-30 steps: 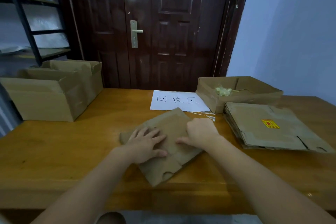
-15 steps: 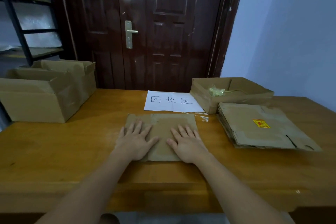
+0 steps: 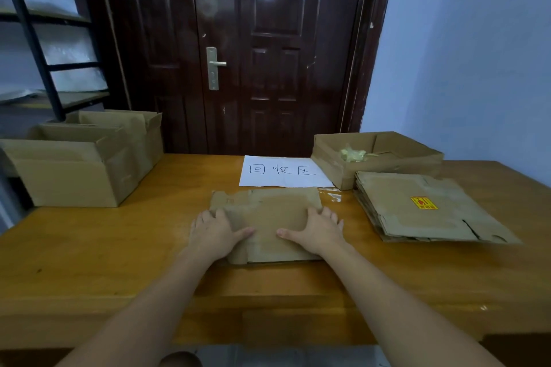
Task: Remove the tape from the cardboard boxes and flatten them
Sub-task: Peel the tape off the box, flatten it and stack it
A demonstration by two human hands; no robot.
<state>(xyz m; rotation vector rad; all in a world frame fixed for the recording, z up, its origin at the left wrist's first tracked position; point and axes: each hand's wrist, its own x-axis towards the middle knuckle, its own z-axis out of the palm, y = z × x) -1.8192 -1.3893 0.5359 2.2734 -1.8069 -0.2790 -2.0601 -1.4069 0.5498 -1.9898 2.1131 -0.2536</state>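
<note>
A flattened brown cardboard box (image 3: 268,214) lies square on the wooden table (image 3: 89,247), just in front of a white paper sign (image 3: 283,171). My left hand (image 3: 213,232) rests on its left edge and my right hand (image 3: 319,229) on its right edge. Both hands lie flat with fingers pointing away and thumbs turned inward on the cardboard. To the right sits a stack of flattened boxes (image 3: 423,208) with a yellow-red sticker. At the left stand two open upright boxes (image 3: 77,167).
An open shallow box (image 3: 387,155) holding a wad of crumpled tape (image 3: 353,155) stands at the back right. A strip of clear tape (image 3: 332,195) lies beside the sign. A dark door is behind the table, a black ladder frame at the left.
The cardboard went from skewed to square with the table edge. My hands slid apart from its middle to its left and right edges. The camera tilted up slightly.
</note>
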